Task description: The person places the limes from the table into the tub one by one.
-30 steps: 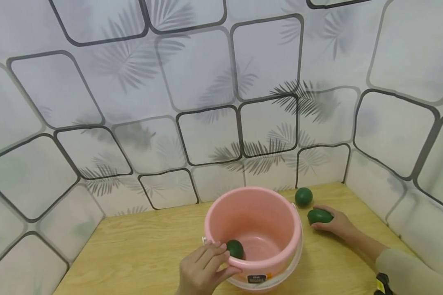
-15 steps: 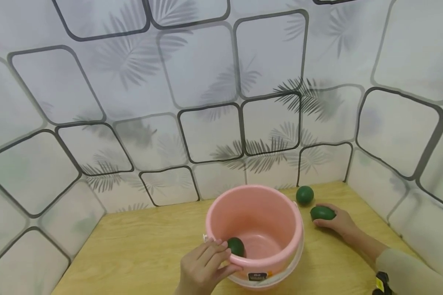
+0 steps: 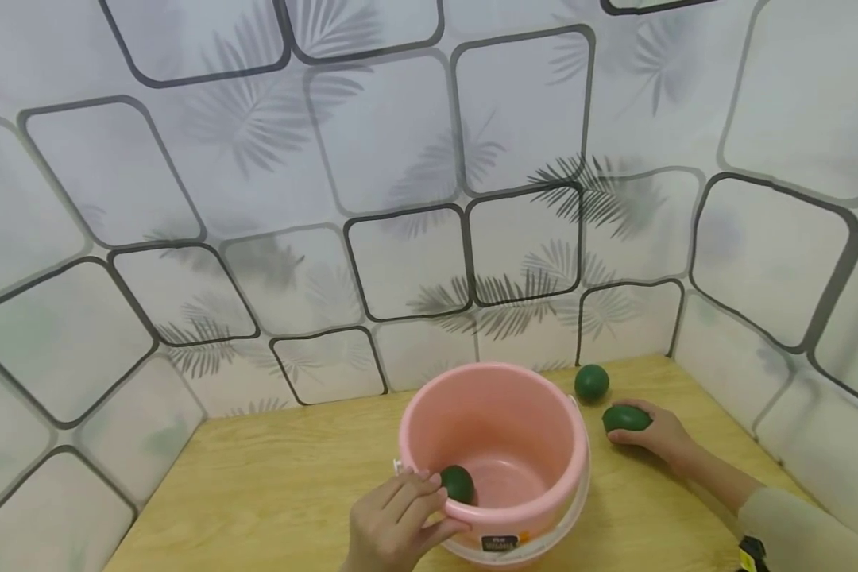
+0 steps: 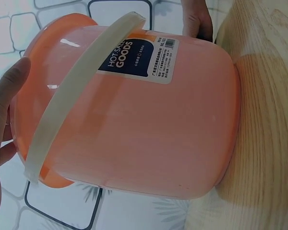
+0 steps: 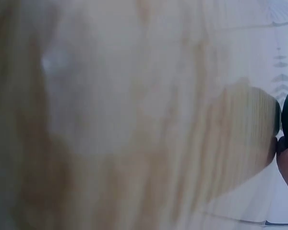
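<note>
- a dark green oval object (image 3: 625, 418) is held in the right hand (image 3: 656, 429), over the right part of the wooden table (image 3: 279, 477); the fingers are laid along its far side and the thumb along its near side.
- its long axis is directed roughly left to right; the left end is exposed and pointed toward the bucket, while the right end is covered by the hand. whether its underside is touching the table cannot be told.
- the pink bucket (image 3: 496, 381) is stood upright to the left, its mouth turned upward. its near left rim is gripped by the left hand (image 3: 393, 516), with fingers hooked over the edge and thumb pressed outside.
- a second green object (image 3: 459, 483) is seated inside the bucket, at the left wall; it is partly hidden by the left fingers, so its axis cannot be read.
- a third green object (image 3: 592, 383) is placed on the table, on the far side of the held one and near the back wall (image 3: 415, 270); a round outline is presented.
- between the held object and the bucket's interior, the right bucket wall and the white handle (image 3: 579, 496) are interposed; the handle is lowered around the near right side.
- a dark label (image 4: 137, 56) bearing the word "goods" is fixed to the bucket's near outer face.
- a pale sleeve (image 3: 794, 520) is seen at the near right, with a black and yellow item (image 3: 752, 552) beside it.
</note>
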Tool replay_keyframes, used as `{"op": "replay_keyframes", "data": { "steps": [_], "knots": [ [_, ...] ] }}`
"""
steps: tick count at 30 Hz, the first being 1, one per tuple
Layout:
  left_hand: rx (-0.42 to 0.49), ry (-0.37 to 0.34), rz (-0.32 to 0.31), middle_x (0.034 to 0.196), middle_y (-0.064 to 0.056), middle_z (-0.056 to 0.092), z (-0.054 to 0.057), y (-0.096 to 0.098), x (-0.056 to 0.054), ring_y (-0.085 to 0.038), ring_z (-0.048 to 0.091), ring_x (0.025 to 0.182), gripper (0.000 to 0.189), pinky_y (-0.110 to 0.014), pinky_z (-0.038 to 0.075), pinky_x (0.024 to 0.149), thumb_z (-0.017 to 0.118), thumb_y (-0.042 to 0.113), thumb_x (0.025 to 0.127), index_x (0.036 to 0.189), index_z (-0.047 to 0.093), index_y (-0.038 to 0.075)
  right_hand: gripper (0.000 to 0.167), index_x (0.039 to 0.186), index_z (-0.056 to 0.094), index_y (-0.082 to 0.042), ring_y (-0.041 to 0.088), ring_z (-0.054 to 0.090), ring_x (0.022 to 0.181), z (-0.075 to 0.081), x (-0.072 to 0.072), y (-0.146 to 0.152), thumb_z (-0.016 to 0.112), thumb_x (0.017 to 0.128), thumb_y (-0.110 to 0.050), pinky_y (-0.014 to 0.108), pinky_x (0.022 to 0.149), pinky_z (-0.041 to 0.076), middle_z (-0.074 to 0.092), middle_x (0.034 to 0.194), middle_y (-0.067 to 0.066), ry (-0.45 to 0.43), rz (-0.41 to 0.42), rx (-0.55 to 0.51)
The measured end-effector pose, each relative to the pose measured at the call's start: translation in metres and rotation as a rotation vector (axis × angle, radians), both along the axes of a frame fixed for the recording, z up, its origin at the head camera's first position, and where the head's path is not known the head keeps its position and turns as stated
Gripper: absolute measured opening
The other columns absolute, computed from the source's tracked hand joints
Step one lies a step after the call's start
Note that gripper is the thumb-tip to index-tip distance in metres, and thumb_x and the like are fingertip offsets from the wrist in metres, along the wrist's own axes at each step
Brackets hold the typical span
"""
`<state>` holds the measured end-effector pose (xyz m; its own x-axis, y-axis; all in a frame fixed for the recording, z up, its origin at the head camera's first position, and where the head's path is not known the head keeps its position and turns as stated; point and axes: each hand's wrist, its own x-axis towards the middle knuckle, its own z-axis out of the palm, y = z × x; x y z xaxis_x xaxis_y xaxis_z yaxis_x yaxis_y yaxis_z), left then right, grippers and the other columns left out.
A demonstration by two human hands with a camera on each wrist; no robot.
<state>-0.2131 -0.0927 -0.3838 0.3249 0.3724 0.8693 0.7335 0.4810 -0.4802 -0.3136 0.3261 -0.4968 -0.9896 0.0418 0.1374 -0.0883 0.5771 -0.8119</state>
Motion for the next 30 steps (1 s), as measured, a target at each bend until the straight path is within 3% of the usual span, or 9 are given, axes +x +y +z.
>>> {"op": "replay_keyframes", "data": {
  "steps": [9, 30],
  "knots": [
    [0.006, -0.022, 0.008, 0.069, -0.006, 0.070, -0.002, -0.002, 0.002, -0.014, 0.067, 0.062, 0.040, -0.021, 0.057, 0.057, 0.066, 0.040, 0.086, 0.065, 0.069, 0.007, 0.063, 0.124, 0.056, -0.001, 0.022, 0.056, 0.089, 0.005, -0.002, -0.006, 0.082, 0.073, -0.026, 0.029, 0.071, 0.047, 0.060, 0.110, 0.023, 0.023, 0.032, 0.024],
    [-0.010, -0.050, 0.020, 0.071, -0.006, 0.071, -0.004, 0.000, 0.003, -0.015, 0.068, 0.064, 0.039, -0.022, 0.058, 0.059, 0.067, 0.041, 0.085, 0.067, 0.069, 0.007, 0.066, 0.128, 0.052, 0.001, 0.033, 0.056, 0.097, 0.021, -0.009, -0.005, 0.081, 0.075, -0.026, 0.029, 0.072, 0.046, 0.056, 0.116, 0.028, -0.018, 0.059, -0.010]
  ]
}}
